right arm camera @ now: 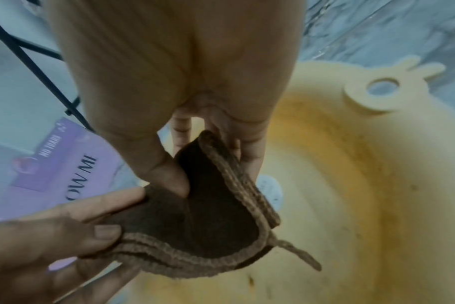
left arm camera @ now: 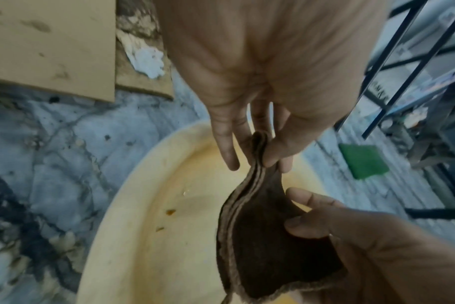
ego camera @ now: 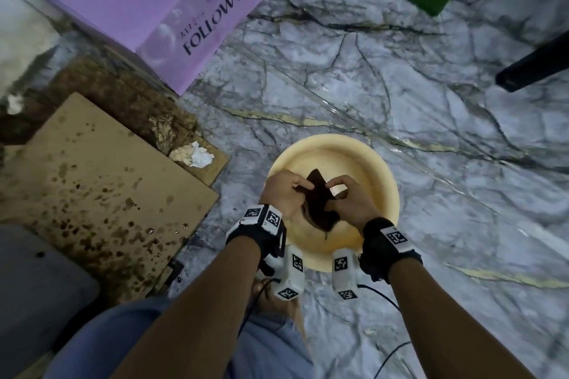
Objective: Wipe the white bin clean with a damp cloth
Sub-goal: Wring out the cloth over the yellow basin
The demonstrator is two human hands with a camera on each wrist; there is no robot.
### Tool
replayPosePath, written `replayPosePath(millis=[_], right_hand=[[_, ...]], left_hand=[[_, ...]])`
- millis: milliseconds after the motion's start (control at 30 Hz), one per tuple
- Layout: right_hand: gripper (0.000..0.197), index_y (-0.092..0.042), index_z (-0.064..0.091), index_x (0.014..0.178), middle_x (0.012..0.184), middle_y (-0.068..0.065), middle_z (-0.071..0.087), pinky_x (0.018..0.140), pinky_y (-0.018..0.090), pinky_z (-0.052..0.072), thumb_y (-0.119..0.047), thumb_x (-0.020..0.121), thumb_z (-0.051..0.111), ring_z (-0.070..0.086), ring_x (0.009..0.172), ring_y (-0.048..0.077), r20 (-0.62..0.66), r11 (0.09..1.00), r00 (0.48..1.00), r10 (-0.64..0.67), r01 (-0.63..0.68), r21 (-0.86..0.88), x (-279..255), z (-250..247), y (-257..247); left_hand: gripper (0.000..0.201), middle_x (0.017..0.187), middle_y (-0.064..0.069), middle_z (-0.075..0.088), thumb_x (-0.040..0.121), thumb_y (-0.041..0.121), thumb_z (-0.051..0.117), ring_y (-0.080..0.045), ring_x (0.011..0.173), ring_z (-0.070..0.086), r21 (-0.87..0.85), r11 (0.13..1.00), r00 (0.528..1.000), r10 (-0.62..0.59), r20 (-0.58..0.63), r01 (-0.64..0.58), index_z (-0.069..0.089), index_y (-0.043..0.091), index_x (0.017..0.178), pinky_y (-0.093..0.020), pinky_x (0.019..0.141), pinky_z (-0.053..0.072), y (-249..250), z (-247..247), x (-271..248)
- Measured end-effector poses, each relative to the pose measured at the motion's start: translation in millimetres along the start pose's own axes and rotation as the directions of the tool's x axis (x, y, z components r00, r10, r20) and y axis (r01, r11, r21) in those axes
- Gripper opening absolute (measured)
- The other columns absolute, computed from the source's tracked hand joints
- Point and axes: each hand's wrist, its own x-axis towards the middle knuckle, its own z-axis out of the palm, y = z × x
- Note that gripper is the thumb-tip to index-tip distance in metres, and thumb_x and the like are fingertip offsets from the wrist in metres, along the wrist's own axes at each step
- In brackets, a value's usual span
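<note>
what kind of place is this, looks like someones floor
Probably a storeroom or utility corner indoors: a marble-patterned floor, a purple carton printed FOLLOW ME, stained cardboard sheets and a black metal rack. Both hands hold a brown cloth over the basin.

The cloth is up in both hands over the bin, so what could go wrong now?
1. The cloth is only pinched at its edges by the left hand and the right hand, so it might slip into the bin.
2. Drips may miss the bin and wet the marble floor.
3. Brown specks inside the bin could smear.
</note>
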Motion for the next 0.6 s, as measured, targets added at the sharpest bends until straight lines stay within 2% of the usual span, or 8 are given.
replayPosePath(millis=[67,133,200,267,367,433,467,600], right_hand=[[0.041,-0.024,0.055,0.108,0.078,0.008,0.060,0.072,0.043,0.052,-0.002,0.076,0.066,0.063,0.078,0.029,0.026,0.998,0.999,-0.020,0.018,0.056,-17.5,-2.3,-24.5],[0.039,-0.018,0.056,0.112,0.086,0.011,0.062,0.070,0.041,0.055,0.001,0.079,0.062,0.064,0.084,0.030,0.050,0.990,0.998,-0.042,0.035,0.135,-38.1,-2.8,-51.1],[0.030,-0.009,0.062,0.108,0.091,0.016,0.066,0.073,0.043,0.056,0.004,0.081,0.058,0.065,0.086,0.031,0.085,0.982,0.992,-0.095,0.080,0.168,-59.7,-0.7,-76.8],[0.024,-0.005,0.065,0.102,0.095,0.017,0.069,0.077,0.044,0.055,0.004,0.082,0.056,0.066,0.088,0.032,0.107,0.975,0.980,-0.165,0.146,0.168,-84.7,5.7,-102.4],[0.010,-0.006,0.062,0.091,0.086,0.012,0.067,0.070,0.039,0.051,0.000,0.084,0.060,0.063,0.078,0.027,0.123,0.942,0.947,-0.296,0.268,0.204,-126.5,22.8,-144.1],[0.011,-0.007,0.058,0.087,0.080,0.011,0.065,0.068,0.039,0.048,-0.007,0.083,0.068,0.061,0.072,0.026,0.137,0.910,0.914,-0.382,0.347,0.226,-156.7,40.2,-170.0],[0.015,-0.007,0.056,0.086,0.079,0.013,0.064,0.068,0.038,0.047,-0.010,0.082,0.071,0.060,0.071,0.026,0.145,0.893,0.893,-0.426,0.389,0.227,-172.0,50.6,-182.2],[0.019,-0.009,0.053,0.084,0.080,0.015,0.064,0.067,0.033,0.045,-0.005,0.081,0.071,0.059,0.068,0.023,0.208,0.826,0.800,-0.562,0.529,0.197,-235.5,107.3,-223.2]], left_hand=[[0.031,0.108,0.002,0.064,0.085,-0.003,0.059,-0.012,0.099,0.060,-0.044,0.999,0.999,0.019,-0.051,-0.022,0.078,0.016,0.100,-0.012,0.080,0.043,13.5,-20.0,-16.8],[0.029,0.107,0.001,0.067,0.083,-0.001,0.062,-0.014,0.101,0.062,-0.089,0.995,0.993,0.033,-0.114,-0.044,0.078,0.017,0.098,-0.008,0.075,0.042,27.3,-43.8,-37.0],[0.029,0.097,0.004,0.064,0.082,-0.002,0.063,-0.015,0.096,0.063,-0.107,0.991,0.979,0.058,-0.194,-0.080,0.079,0.017,0.096,-0.010,0.074,0.044,39.2,-72.3,-60.8],[0.031,0.093,0.007,0.060,0.080,-0.005,0.062,-0.016,0.094,0.063,-0.118,0.984,0.959,0.095,-0.266,-0.131,0.079,0.018,0.093,-0.019,0.083,0.049,46.6,-103.3,-89.2],[0.035,0.101,0.003,0.062,0.078,-0.005,0.060,-0.015,0.095,0.060,-0.050,0.972,0.918,0.199,-0.344,-0.230,0.079,0.018,0.095,-0.021,0.086,0.047,48.3,-152.2,-139.1],[0.035,0.104,0.002,0.064,0.079,-0.003,0.060,-0.013,0.095,0.060,-0.004,0.964,0.884,0.242,-0.401,-0.266,0.078,0.021,0.096,-0.022,0.085,0.046,44.1,-183.2,-176.5],[0.035,0.106,0.002,0.064,0.079,-0.003,0.060,-0.012,0.095,0.059,0.001,0.960,0.864,0.252,-0.435,-0.280,0.078,0.022,0.096,-0.021,0.084,0.046,40.6,-198.1,-196.7],[0.035,0.105,0.003,0.063,0.078,-0.004,0.060,-0.006,0.090,0.056,0.041,0.949,0.764,0.277,-0.582,-0.313,0.079,0.019,0.096,-0.001,0.075,0.036,13.8,-249.4,-279.9]])
